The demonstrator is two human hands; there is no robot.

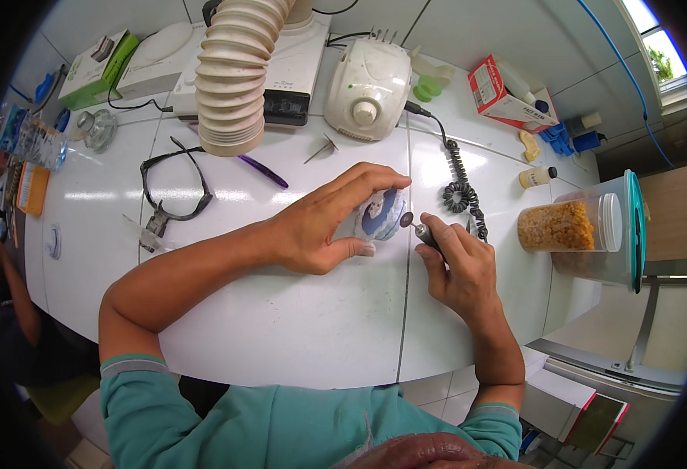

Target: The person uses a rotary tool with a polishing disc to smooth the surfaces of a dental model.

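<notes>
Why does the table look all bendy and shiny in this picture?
In the head view, the fisheye lens curves the white table's edges and tile lines toward the dark round rim. Bright window light leaves glare streaks near the glasses. The left hand and the right hand stay sharp in the middle.

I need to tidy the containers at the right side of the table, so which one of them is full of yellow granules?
The clear plastic jar lying on its side just right of the right hand. The small white bottle behind it has a dark cap and shows no granules.

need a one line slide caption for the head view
Left hand steadies a small blue-and-white dental model while the right hand holds a rotary handpiece against it.
</notes>
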